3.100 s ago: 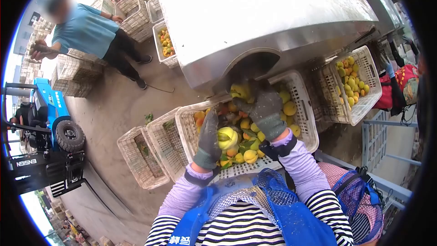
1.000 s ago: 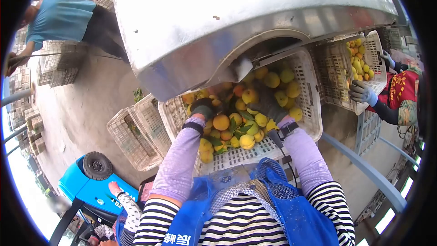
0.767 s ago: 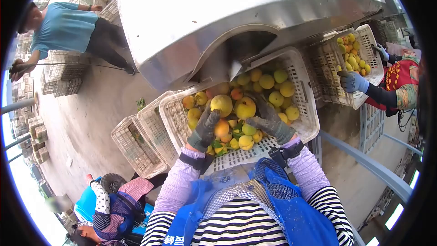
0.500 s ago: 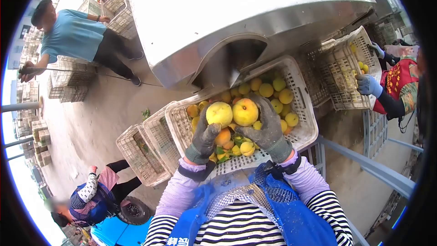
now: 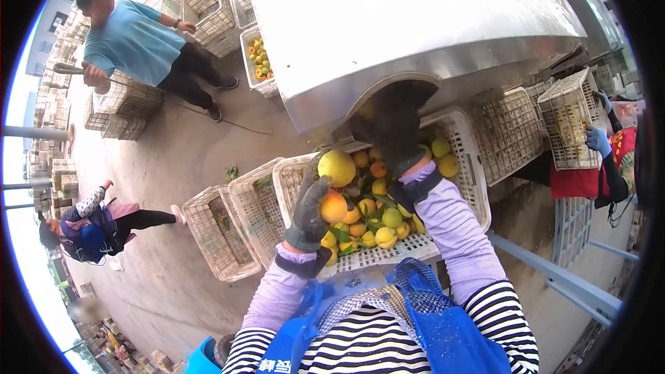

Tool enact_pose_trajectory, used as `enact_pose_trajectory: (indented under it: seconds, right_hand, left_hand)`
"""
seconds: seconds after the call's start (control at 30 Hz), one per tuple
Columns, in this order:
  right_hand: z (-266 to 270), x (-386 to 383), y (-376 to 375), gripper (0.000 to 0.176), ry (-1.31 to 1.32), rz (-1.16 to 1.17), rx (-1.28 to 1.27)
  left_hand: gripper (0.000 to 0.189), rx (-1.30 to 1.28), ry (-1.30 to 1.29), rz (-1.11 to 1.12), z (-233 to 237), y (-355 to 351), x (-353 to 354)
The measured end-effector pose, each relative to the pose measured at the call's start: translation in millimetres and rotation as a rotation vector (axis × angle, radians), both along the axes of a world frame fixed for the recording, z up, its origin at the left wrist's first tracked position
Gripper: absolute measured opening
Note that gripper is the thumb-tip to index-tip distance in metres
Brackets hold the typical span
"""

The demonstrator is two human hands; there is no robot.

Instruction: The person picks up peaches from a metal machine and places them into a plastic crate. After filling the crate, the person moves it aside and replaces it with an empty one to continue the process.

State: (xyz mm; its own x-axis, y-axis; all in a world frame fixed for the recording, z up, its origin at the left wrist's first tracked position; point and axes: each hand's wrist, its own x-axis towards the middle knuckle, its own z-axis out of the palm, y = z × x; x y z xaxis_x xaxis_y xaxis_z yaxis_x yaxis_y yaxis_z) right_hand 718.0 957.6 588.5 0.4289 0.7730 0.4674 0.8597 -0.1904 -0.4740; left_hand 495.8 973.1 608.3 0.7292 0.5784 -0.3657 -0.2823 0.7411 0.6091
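My left hand [image 5: 308, 209], in a dirty dark grey glove, is closed around a large yellow peach [image 5: 337, 167] over the near-left part of a white plastic crate [image 5: 478, 197]. An orange peach [image 5: 333, 206] sits against the palm side of the same hand. Beneath lie many yellow, orange and greenish peaches [image 5: 386, 237] with some green leaves. My right hand [image 5: 396, 135], also gloved, reaches up to the dark opening [image 5: 409, 86] in the metal machine's [image 5: 443, 55] lower edge. Shadow and blur hide its fingers.
Stacked empty-looking crates [image 5: 220, 232] stand left of mine. A person in a light blue shirt [image 5: 138, 41] stands at upper left; another person [image 5: 97, 228] is at left. On the right, blue-gloved hands [image 5: 597, 140] hold a tilted crate [image 5: 569, 121]. A blue-grey rail [image 5: 554, 270] runs at lower right.
My right hand has moved up from over the crate into the machine's opening; the peach it held is out of sight. My left hand keeps its peach. The person at left has walked up and away.
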Motion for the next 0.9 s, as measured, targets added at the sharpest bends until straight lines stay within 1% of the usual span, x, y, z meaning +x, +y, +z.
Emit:
enact_pose_trajectory:
  seconds: [0.03,0.07,0.13,0.17,0.23,0.27,0.33,0.37,0.47,0.53,0.6,0.67,0.7,0.8,0.87,0.9]
  right_hand:
    - [12,2,-1,0.057,0.049,-0.013,-0.072]
    - [27,1,-4,0.059,0.092,-0.023,-0.141]
    - [59,-13,-33,0.065,0.199,0.049,-0.094]
    - [68,-22,-47,0.069,0.252,0.09,-0.073]
    - [71,-44,-69,0.076,0.328,0.256,-0.176]
    - [73,-49,-75,0.079,0.373,0.329,-0.231]
    - [58,-53,-85,0.078,0.398,0.259,-0.174]
    - [53,-54,-87,0.077,0.409,0.228,-0.143]
    - [53,-51,-87,0.075,0.546,0.183,-0.088]
    - [44,-48,-82,0.07,0.429,0.067,-0.037]
    - [42,-41,-68,0.063,0.293,-0.012,-0.025]
    - [42,-29,-49,0.056,0.15,-0.067,-0.059]
    - [27,-22,-38,0.047,0.058,-0.086,0.01]
    - [-3,-5,-6,0.051,-0.093,-0.023,0.028]
    - [-12,4,18,0.048,-0.134,-0.045,-0.051]
    - [-12,4,18,0.049,-0.109,-0.053,-0.09]
  left_hand:
    - [0.059,-0.074,-0.034,-0.027,-2,3,-1]
    - [0.056,-0.089,-0.033,-0.042,-5,3,-3]
    - [0.052,-0.12,-0.032,-0.071,-9,1,-5]
    - [0.049,-0.039,0.011,-0.042,-2,-2,0]
    - [0.045,0.12,0.103,0.013,19,-12,14]
    - [0.043,0.152,0.118,0.006,15,-12,15]
    - [0.04,0.229,0.135,-0.006,-4,-13,14]
    - [0.036,0.148,0.106,0.003,-7,-13,16]
    - [0.036,0.19,0.193,-0.07,-1,-12,13]
    - [0.045,0.419,0.241,-0.085,-13,-13,8]
    - [0.05,0.422,0.224,-0.071,-7,-10,11]
    - [0.051,0.193,0.152,-0.044,6,-7,15]
    - [0.051,0.235,0.184,-0.041,2,-7,13]
    - [0.051,0.177,0.172,-0.058,-10,-5,5]
    - [0.049,0.068,0.124,-0.004,-11,-4,6]
    - [0.048,0.017,0.098,0.022,-11,-5,8]
